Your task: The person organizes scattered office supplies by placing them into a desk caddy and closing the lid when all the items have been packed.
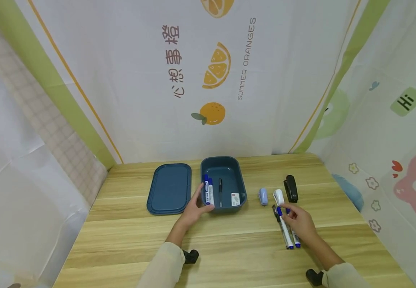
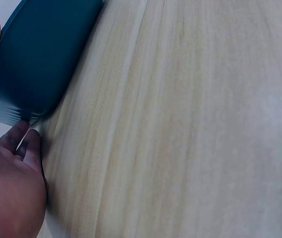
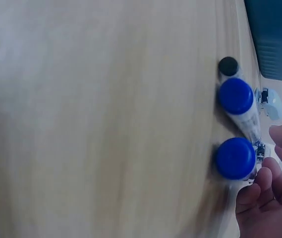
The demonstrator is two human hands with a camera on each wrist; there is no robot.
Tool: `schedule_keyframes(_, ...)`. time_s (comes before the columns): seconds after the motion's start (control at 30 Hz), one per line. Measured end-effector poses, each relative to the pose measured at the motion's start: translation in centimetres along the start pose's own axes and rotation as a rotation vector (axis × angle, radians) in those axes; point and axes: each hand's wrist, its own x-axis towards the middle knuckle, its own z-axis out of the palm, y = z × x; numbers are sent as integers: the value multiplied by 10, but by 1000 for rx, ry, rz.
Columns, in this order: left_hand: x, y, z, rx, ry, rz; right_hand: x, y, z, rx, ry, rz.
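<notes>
A person's left hand (image 1: 193, 208) rests against the near left corner of a blue box (image 1: 241, 188) on a wooden table (image 1: 128, 240), thumb up along the rim and fingers tucked at the base, steadying rather than clasping it; the left wrist view shows the same contact, fingertips (image 2: 29, 141) touching the box's (image 2: 41, 54) lower edge. Inside the box lie two blue markers (image 1: 209, 191), a black pen (image 1: 220, 191) and a small white card (image 1: 235, 199), with the lid (image 1: 170, 188) lying flat just to its left. To the right, the right hand (image 1: 299, 222) curls over a row of pens (image 1: 285, 230) lying side by side on the table, fingers pinching a blue-capped marker near its cap end. The right wrist view shows two blue caps (image 3: 235, 158) and one black cap (image 3: 228, 66) end-on, the curled fingers (image 3: 259, 186) closed about the nearest marker. Just beyond sit a pale blue stapler (image 1: 263, 196), a white stapler (image 1: 279, 197) and a black stapler (image 1: 291, 188), apart from one another. The markers look light, rigid and smooth-barrelled, likely to roll on the bare wood; a pinch around the mid-barrel, thumb opposite two fingers, seems the surest hold. The box appears to be stiff plastic, light enough to slide unless braced.
</notes>
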Motion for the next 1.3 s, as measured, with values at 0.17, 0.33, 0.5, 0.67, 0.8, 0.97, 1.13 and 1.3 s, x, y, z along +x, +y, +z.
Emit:
schedule_keyframes(0.17,1,-1,0,-9,-1,0,-2,5,-3,-48,-12,15)
schedule_keyframes(0.33,1,-1,0,-13,5,7,-3,10,-6,-70,-34,24)
schedule_keyframes(0.5,0,-1,0,-10,8,9,-2,11,-8,-91,-78,34)
schedule_keyframes(0.67,7,-19,1,2,34,9,1,11,-10,-120,-151,42)
schedule_keyframes(0.8,7,-18,0,4,33,7,2,10,-10,-126,-183,49)
schedule_keyframes(0.97,2,-3,-1,20,9,1,0,7,-11,-101,-174,51)
schedule_keyframes(1.13,1,-1,-1,14,10,-1,1,3,-12,-66,-155,41)
schedule_keyframes(1.3,0,1,-1,2,11,-4,2,-3,-13,-48,-127,12)
